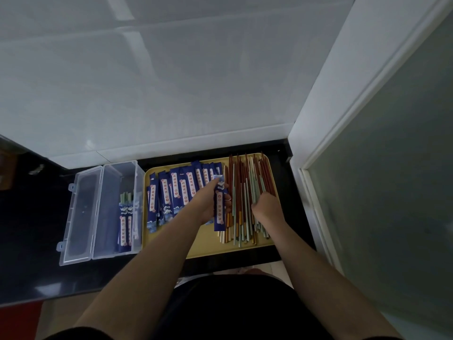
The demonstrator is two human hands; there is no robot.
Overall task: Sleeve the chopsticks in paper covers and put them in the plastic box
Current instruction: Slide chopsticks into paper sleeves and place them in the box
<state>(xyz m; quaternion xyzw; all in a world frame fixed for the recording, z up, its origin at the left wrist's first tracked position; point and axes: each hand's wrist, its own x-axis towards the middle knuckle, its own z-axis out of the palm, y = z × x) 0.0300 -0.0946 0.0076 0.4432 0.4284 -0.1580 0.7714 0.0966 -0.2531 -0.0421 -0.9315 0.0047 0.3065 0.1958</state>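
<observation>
head view: a yellow tray on the dark table carries a spread of blue paper covers on its left half and a heap of loose red, green and white chopsticks on its right half. the left hand grips one blue cover over the middle of the tray, while the right hand, fingers curled, grasps into the chopstick heap. left of the tray, touching it, the clear plastic box stands with its lid open and holds a few sleeved chopsticks.
</observation>
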